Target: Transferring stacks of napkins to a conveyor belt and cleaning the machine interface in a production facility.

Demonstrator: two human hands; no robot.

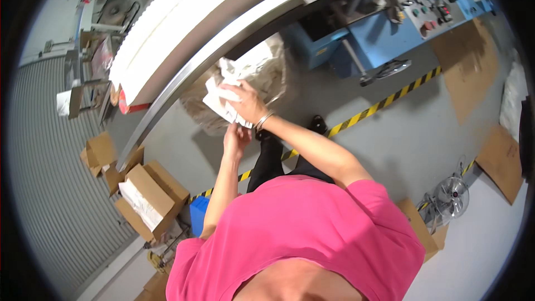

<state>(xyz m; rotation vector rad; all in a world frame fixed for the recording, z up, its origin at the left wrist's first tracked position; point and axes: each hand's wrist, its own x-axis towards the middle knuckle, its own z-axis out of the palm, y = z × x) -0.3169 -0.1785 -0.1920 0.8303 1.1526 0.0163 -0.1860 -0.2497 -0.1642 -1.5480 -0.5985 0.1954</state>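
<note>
My right hand (249,104) is closed on a crumpled white sheet (217,103), either paper or thin plastic. Just below it, my left hand (237,140) pinches the sheet's lower edge; its fingertips are partly hidden. Behind the hands stands a large clear plastic bag (283,75) with crumpled white material (259,62) inside. The held sheet overlaps the bag in this view, and I cannot tell whether they touch.
A metal rail (192,69) edges a long white surface above the bag. Blue machinery (384,42) stands at the far right. Black-and-yellow tape (384,103) crosses the grey floor. Cardboard boxes (161,189) are at left, and a metal fan (452,196) stands at right.
</note>
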